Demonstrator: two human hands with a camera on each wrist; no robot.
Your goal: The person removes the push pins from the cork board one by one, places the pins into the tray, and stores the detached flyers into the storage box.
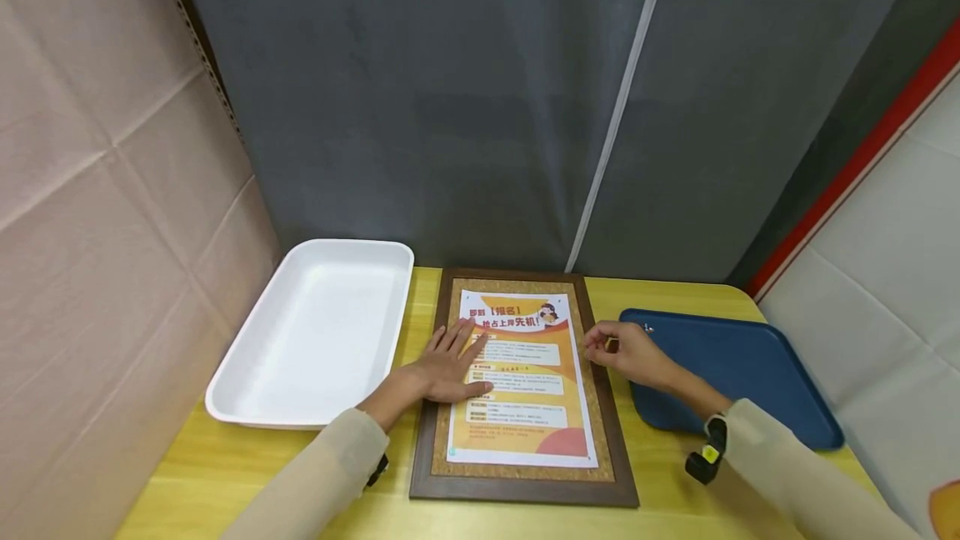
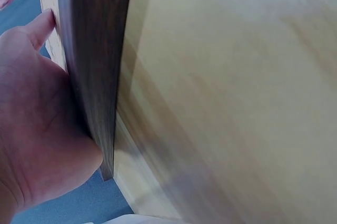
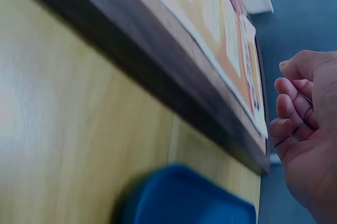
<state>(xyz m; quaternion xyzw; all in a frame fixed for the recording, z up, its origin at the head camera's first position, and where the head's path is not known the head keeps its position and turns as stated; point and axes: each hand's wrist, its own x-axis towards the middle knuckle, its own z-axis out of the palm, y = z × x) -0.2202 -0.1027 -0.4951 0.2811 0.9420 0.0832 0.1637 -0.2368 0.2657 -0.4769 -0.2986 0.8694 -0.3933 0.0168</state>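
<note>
Poster (image 1: 525,390) lies flat on a framed corkboard (image 1: 525,490), between the person's two hands, its long axis running away from the body; the left hand (image 1: 452,362) rests across its left edge, fingers spread and straight, gripping nothing; the right hand (image 1: 626,350) is over the frame's right side, fingers curled inward, with no held object visible, though something small could be hidden; the poster's right edge lies just left of those fingertips, making the right hand nearer to that edge; contact there cannot be told.
</note>
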